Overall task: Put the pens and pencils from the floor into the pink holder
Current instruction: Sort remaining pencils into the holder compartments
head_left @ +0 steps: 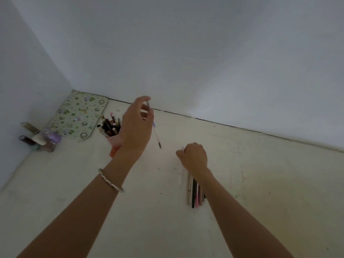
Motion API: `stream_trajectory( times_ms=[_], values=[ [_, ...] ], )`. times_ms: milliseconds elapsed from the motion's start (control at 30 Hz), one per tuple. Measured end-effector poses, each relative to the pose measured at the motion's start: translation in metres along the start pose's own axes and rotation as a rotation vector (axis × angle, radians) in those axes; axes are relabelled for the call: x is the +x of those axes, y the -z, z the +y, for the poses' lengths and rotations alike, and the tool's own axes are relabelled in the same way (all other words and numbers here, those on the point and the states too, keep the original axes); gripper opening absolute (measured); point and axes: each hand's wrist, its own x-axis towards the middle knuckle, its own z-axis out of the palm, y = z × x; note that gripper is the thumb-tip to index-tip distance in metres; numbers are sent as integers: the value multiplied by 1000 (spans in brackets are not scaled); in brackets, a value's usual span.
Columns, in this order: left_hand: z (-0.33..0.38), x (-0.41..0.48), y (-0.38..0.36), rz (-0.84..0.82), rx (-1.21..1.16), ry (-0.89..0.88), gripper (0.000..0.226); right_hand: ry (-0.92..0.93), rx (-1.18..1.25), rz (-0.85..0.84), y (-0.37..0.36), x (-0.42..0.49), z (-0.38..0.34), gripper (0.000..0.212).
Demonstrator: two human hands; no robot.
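The pink holder (115, 144) stands on the pale floor left of centre, holding several pens and pencils, and my left wrist covers part of it. My left hand (136, 125) is raised just right of the holder and pinches a thin white pen (156, 132) with a purple band, tip pointing down. My right hand (193, 156) rests low on the floor with curled fingers over the top ends of a row of several pens and pencils (195, 192). Whether it grips one is hidden.
A green patterned pouch (78, 116) lies flat in the corner behind the holder. A cluster of small bottles and a purple jar (43, 138) sits by the left wall. White walls meet the floor along a dark seam behind my hands.
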Motion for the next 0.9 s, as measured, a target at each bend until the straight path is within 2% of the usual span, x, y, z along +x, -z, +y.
stream_trajectory(
  times_ms=[100, 167, 333, 400, 467, 600, 700, 800, 867, 900],
  values=[
    [-7, 23, 31, 128, 96, -74, 25, -106, 528, 146, 27, 8, -18, 25],
    [-15, 30, 42, 132, 172, -100, 24, -89, 764, 233, 43, 11, -31, 19],
    [-38, 19, 38, -56, 397, -151, 20, 60, 956, 401, 59, 5, -60, 17],
    [-46, 13, 36, -147, 565, -182, 18, 107, 970, 402, 58, 2, -68, 6],
    [-49, 10, 39, -148, 694, -231, 19, 157, 978, 418, 56, -1, -75, 9],
    [-33, 23, 61, 73, 587, -310, 26, 272, 1005, 511, 52, -2, -98, 15],
    [-18, 34, 78, 157, 502, -334, 29, 320, 943, 484, 39, -2, -115, 18],
    [-9, 36, 85, 157, 460, -329, 29, 372, 767, 384, 17, -2, -121, 13],
    [-6, 33, 85, 137, 438, -330, 29, 442, 547, 250, 3, -5, -122, 7],
    [-5, 30, 84, 123, 426, -328, 29, 490, 428, 214, -2, -7, -120, 11]
  ],
)
